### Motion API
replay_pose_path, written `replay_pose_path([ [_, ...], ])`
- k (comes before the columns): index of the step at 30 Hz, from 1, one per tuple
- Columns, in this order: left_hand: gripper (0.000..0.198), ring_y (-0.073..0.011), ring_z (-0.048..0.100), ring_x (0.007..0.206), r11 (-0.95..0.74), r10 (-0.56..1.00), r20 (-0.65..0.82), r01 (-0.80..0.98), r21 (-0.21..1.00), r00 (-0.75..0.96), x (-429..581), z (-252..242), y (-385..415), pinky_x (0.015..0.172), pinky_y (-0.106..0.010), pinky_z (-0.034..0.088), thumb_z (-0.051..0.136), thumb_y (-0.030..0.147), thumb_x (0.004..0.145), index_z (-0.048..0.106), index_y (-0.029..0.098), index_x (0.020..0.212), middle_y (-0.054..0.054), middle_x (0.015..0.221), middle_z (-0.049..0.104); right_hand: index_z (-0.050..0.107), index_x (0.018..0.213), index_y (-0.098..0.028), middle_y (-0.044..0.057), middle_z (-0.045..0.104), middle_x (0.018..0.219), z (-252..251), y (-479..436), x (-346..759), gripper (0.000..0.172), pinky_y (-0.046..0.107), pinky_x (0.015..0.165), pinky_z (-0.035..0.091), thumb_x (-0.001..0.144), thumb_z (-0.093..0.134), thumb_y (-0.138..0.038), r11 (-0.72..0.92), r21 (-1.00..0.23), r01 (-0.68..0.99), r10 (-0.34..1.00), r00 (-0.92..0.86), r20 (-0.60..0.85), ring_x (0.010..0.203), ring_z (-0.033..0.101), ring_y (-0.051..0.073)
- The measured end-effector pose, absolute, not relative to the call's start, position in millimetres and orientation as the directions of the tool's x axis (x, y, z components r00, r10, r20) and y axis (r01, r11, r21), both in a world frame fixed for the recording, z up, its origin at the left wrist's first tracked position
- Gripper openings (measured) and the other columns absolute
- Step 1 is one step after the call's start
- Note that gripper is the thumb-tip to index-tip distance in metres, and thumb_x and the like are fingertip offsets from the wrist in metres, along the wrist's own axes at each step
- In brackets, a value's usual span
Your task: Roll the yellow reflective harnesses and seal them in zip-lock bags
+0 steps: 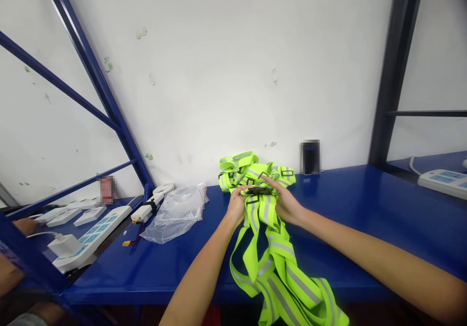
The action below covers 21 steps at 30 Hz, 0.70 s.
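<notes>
Between my two hands is a neon yellow-green reflective harness [280, 258] with grey stripes and black buckles. Its upper part is gathered at a black buckle, and long straps hang down over the table's front edge. My left hand [237, 204] grips the gathered straps from the left side. On the right side, my right hand [286, 202] closes round the same bundle, its fingers reaching over the top. Just behind, against the wall, lies a pile of more neon reflective straps [239, 163] with black buckles.
A blue table [350, 209] runs along the white wall. Left of my hands lie a clear plastic bag [178, 214], a small white fan [164, 188] and a battery pack with wires [141, 213]. Power strips [98, 238] stand further left, beside a blue frame post. A dark box-like object [310, 158] leans at the wall.
</notes>
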State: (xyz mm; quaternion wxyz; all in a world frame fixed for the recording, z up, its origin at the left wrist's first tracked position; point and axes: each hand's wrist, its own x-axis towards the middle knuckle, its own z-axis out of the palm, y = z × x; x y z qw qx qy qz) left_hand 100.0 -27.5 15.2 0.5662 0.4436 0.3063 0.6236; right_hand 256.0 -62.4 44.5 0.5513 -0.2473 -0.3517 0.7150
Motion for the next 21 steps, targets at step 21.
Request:
replay_pose_path([
  [21,0.047,-0.0256,0.065,0.106,-0.088,0.995,0.095,-0.546,0.833,-0.016,106,23,-27,0.089,-0.033,0.051,0.063,0.052,0.079,0.066,0.015,0.107,-0.011,0.106,0.07,0.073,0.103,-0.025,0.006,0.069,0.11,34,-54,269,0.029,0.049,0.1,0.043,0.075,0.072,-0.025,0.654,-0.756,0.036,0.75,-0.17,0.64,0.109,0.06,0.03],
])
